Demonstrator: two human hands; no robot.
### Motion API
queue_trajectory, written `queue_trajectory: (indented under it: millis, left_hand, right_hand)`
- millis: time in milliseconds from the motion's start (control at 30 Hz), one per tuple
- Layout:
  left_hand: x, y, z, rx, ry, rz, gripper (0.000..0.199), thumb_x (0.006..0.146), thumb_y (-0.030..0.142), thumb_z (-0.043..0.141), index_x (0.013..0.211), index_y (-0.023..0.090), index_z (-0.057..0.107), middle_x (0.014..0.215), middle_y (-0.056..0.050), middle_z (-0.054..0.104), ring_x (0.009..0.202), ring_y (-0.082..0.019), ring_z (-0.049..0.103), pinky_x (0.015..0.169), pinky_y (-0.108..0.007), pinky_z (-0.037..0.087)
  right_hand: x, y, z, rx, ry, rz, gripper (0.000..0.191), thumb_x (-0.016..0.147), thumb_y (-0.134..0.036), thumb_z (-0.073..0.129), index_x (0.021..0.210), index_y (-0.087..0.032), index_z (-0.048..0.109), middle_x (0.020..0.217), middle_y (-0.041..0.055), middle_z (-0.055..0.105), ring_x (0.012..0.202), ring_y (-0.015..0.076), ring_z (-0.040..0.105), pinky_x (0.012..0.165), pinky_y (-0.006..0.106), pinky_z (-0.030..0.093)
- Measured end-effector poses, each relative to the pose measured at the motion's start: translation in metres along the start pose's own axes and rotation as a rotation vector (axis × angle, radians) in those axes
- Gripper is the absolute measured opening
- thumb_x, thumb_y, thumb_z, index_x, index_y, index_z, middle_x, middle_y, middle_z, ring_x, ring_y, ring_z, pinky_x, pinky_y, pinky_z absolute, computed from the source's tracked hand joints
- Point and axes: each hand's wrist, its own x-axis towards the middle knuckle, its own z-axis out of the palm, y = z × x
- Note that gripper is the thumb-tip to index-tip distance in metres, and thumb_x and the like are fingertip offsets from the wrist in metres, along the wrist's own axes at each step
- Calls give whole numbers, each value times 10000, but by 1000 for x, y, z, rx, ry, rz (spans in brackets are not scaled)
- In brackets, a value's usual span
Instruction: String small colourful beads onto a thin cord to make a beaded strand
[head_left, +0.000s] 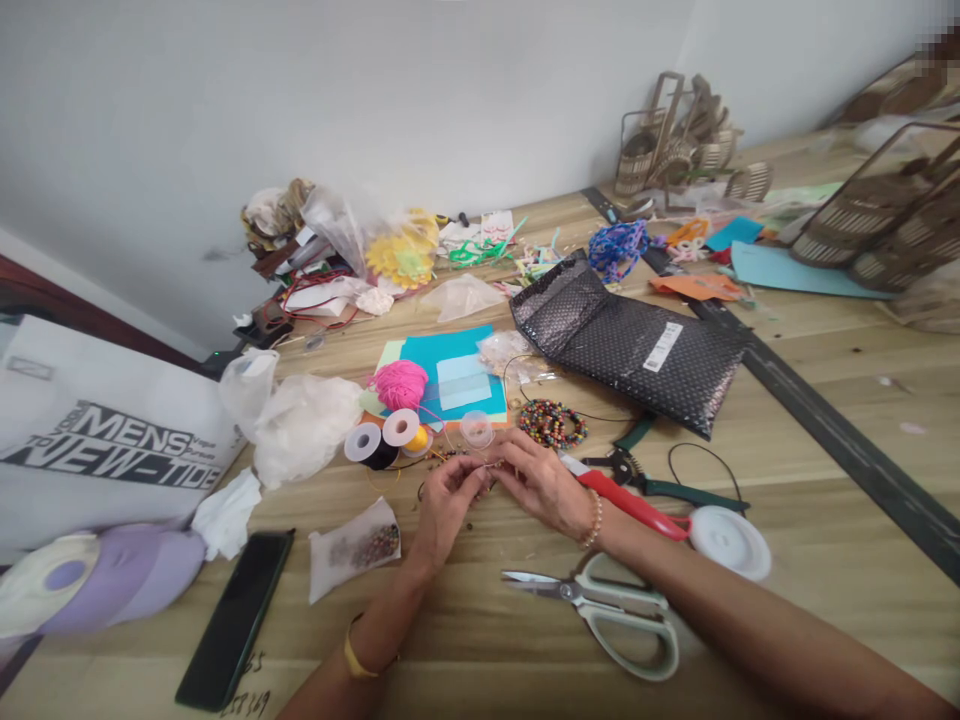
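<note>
My left hand (pixel 448 505) and my right hand (pixel 546 484) meet over the table, fingertips pinched close together. Between them runs a short stretch of thin cord (pixel 491 465); its ends are hidden by the fingers. Just beyond lie loose small beads (pixel 442 456) and a small clear round container (pixel 477 428). A coil of multicoloured beads (pixel 553 424) rests behind my right hand. To the left of my left hand is a small pouch of beads (pixel 358 548). White-handled scissors (pixel 600 606) lie partly open below my right hand.
Red-handled (pixel 637 505) and green-handled (pixel 675 490) tools lie by my right forearm, near a white spool (pixel 729 543). Thread spools (pixel 373 445), pink yarn (pixel 400 384) and a black padded mailer (pixel 637 345) sit behind. A phone (pixel 236 618) lies at left.
</note>
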Motion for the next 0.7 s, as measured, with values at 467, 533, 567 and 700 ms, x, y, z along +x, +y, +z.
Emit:
queue_trajectory:
  millis: [467, 533, 567, 700]
  left_hand:
    - [4, -1, 0, -20, -41, 26, 207, 711, 347, 695, 717, 146, 644, 578, 4, 605, 553, -125, 526, 569, -243, 434]
    - [5, -3, -1, 8, -28, 51, 209, 719, 351, 685, 715, 148, 635, 571, 10, 592, 555, -124, 519, 574, -239, 428]
    - [5, -4, -1, 21, -24, 58, 207, 721, 350, 682, 713, 149, 630, 568, 12, 587, 556, -124, 516, 576, -238, 424]
    - [6, -4, -2, 40, -30, 35, 215, 728, 356, 670, 677, 154, 618, 563, 7, 589, 560, -127, 511, 573, -233, 408]
  right_hand:
    - [3, 0, -4, -14, 28, -5, 112, 930, -164, 497, 988, -193, 588, 940, 78, 615, 853, 180, 618, 745, 289, 528]
    - [2, 1, -2, -47, 38, -11, 92, 927, -161, 494, 964, -192, 572, 923, 77, 613, 832, 180, 612, 728, 285, 523]
    - [2, 1, -2, -67, 41, -17, 93, 927, -157, 488, 965, -192, 566, 923, 77, 610, 833, 181, 609, 729, 286, 520]
    - [1, 0, -1, -160, 35, -55, 115, 941, -151, 449, 982, -195, 547, 905, 78, 598, 849, 191, 585, 734, 292, 505]
